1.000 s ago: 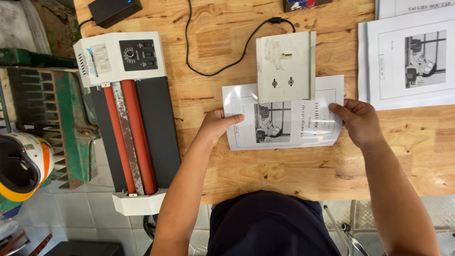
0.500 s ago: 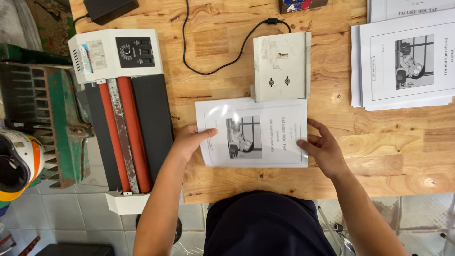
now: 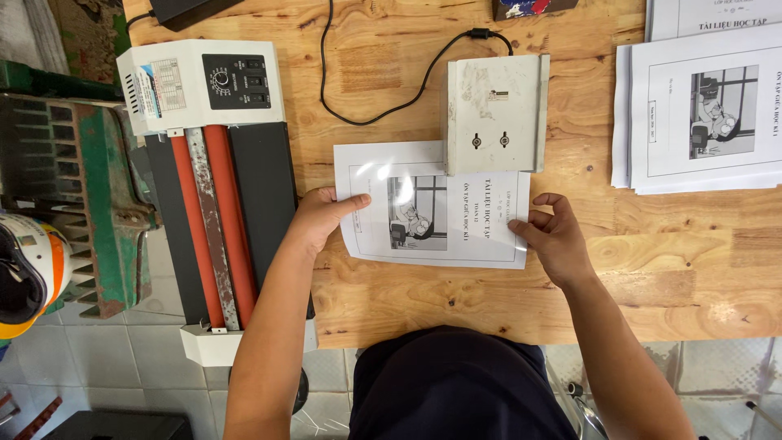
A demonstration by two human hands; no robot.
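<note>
- glossy sheet [image 3: 432,208]: printed page with a cartoon picture under a shiny film, flat on the wooden table [image 3: 391,301], its far edge tucked under a pale metal block [image 3: 493,114].
- left hand [image 3: 322,218]: closed in a pinch on the sheet's left edge, thumb on top, fingers underneath.
- right hand [image 3: 554,236]: loosely curled, fingertips pinching the sheet's right edge.
- handling note, as a judgement: both edges want even tension and a level lift, so the film does not crease or slip off square.
- laminating machine [image 3: 208,163]: just left of the sheet, white control end with a dial, red rollers, black bed, overhanging the table's near edge.
- black cable [image 3: 375,114]: loops across the table to the metal block.
- paper stack [image 3: 700,118]: similar printed pages, well apart at the right.
- green metal machine [image 3: 77,195]: beside the laminator, off the table.
- helmet [image 3: 28,273]: white and orange, at the far left.
- tiled floor [image 3: 106,371]: pale, visible below the table.
</note>
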